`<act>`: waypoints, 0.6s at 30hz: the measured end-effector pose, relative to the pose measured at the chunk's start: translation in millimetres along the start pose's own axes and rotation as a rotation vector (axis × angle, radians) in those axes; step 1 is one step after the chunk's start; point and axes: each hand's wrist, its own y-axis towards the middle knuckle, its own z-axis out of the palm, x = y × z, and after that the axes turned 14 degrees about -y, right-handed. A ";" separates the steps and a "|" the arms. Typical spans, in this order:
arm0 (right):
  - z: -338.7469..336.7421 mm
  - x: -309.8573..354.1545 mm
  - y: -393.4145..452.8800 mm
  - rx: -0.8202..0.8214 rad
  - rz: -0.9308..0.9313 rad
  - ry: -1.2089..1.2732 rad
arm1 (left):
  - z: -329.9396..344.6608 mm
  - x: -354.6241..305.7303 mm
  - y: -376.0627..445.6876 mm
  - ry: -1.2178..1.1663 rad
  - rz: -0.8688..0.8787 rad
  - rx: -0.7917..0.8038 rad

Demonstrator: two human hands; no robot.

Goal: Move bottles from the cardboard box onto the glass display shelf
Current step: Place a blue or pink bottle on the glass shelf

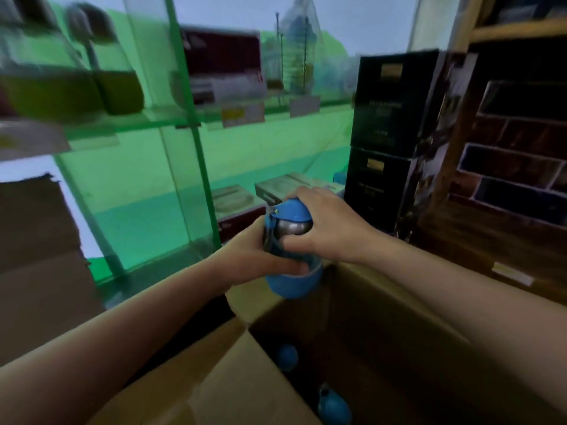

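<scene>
A blue bottle [291, 282] with a blue lid and a steel band is held above the far edge of the open cardboard box [233, 378]. My left hand [254, 256] grips its body from the left. My right hand [325, 228] is wrapped over its top and right side. Two more blue bottles lie deep in the box, one [287, 357] near the left wall and one [334, 406] at the bottom edge. The green-tinted glass display shelf [147, 121] stands ahead on the left, with blurred goods on its upper level.
Two stacked black boxes [389, 139] stand to the right of the shelf. A dark wooden rack [515, 154] fills the far right. Flat packaged boxes [285, 187] lie on the low level behind the bottle. A brown carton [33, 240] sits at the left.
</scene>
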 end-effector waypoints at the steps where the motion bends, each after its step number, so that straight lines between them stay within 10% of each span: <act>1: -11.1 15.0 5.0 -0.018 -0.017 0.007 | -9.4 -12.5 -10.4 -0.007 0.039 -0.020; 18: -104.5 342.0 71.3 -0.319 -0.471 0.229 | -243.1 -132.5 -248.8 0.156 0.369 -0.668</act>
